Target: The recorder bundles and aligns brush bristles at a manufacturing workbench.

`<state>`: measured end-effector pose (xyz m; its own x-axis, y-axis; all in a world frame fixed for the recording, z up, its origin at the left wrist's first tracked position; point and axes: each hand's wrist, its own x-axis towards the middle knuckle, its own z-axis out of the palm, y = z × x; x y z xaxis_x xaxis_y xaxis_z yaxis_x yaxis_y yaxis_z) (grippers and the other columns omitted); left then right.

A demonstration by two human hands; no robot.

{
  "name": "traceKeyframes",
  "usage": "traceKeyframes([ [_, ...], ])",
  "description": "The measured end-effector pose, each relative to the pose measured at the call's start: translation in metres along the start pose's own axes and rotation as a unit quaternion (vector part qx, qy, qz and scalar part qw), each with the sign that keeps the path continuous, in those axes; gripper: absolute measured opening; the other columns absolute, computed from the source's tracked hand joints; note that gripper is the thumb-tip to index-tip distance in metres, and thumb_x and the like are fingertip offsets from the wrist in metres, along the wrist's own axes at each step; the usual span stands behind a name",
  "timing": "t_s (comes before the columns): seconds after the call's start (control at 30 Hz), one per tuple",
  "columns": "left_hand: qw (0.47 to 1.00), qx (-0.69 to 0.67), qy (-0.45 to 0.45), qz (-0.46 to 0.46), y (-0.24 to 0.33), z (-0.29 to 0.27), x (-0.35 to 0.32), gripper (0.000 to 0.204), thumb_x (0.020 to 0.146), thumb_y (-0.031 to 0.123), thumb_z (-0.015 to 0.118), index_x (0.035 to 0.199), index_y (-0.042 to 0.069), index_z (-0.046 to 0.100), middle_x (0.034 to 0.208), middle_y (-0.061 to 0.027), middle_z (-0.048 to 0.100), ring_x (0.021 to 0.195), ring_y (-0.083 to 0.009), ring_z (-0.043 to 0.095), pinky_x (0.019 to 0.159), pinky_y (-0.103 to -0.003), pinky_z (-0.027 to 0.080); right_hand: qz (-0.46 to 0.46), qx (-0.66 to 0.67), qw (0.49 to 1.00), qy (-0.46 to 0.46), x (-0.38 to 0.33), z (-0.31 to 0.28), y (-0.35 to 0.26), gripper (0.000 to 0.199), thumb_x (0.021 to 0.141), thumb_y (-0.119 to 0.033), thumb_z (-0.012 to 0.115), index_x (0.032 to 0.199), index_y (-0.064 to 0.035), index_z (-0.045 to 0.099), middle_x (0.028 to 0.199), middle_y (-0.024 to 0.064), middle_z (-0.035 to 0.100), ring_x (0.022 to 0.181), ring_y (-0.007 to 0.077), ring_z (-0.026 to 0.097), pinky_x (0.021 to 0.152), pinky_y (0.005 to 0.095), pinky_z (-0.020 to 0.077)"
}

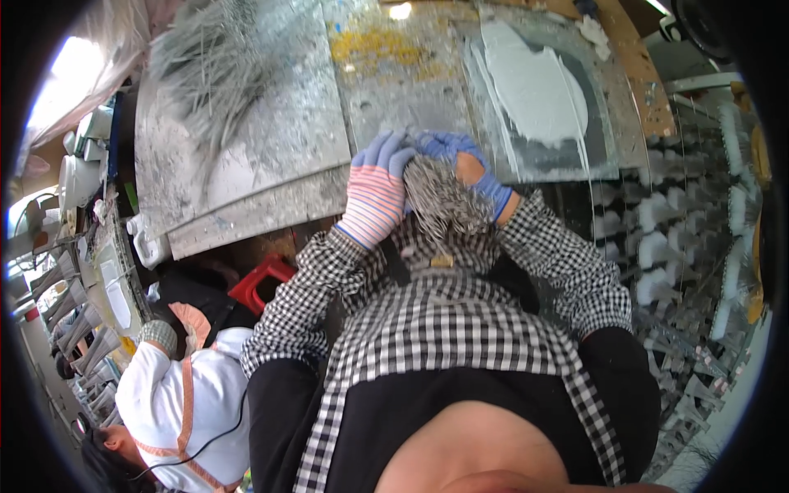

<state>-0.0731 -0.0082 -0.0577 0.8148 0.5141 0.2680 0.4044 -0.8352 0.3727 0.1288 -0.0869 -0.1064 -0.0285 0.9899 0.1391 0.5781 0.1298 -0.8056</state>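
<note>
My left hand (377, 185), in a striped knit glove with blue fingers, is curled against one side of a bundle of thin grey strands (448, 200). On the other side my right hand (472, 167) wraps round the bundle in a blue glove, with some bare skin showing at the back of the hand. The strands hang down toward my checked apron, their ends fanned out. Both hands meet at the table's front edge, and the fingers partly hide the bundle's upper end. A loose heap of similar grey strands (215, 74) lies at the far left of the table.
At the right of the worktable (316, 123) lies a plate spread with white paste (538, 86). Racks of grey and white fan-shaped tufts (657, 214) stand at the right. A red plastic stool (261, 282) is below the table. A co-worker (193, 394) in white sits at the left.
</note>
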Motion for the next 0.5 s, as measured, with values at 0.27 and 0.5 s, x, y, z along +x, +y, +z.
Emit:
traceKeyframes([
  [0.27,0.677,-0.66,-0.17,-0.279,0.055,-0.013,-0.089,0.07,0.098,0.026,0.065,0.15,-0.004,0.031,0.143,-0.0194,0.051,0.131,-0.0257,0.05,0.112,-0.037,0.04,0.258,0.261,0.913,-0.176,-0.071,0.007,-0.092,0.092,0.068,-0.036,0.092,0.141,-0.0023,0.047,0.126,0.0122,0.064,0.116,0.0224,0.061,0.1,0.0343,0.0505],
  [0.5,0.531,-0.723,-0.191,-0.399,0.053,-0.01,-0.091,0.057,0.095,0.021,0.067,0.142,-0.001,0.045,0.133,-0.0112,0.06,0.121,-0.0188,0.058,0.107,-0.032,0.044,0.411,0.358,0.814,-0.2,-0.078,0.014,-0.087,0.079,0.071,-0.032,0.091,0.131,-0.0002,0.051,0.103,0.007,0.067,0.074,0.0111,0.063,0.057,0.0225,0.0545],
])
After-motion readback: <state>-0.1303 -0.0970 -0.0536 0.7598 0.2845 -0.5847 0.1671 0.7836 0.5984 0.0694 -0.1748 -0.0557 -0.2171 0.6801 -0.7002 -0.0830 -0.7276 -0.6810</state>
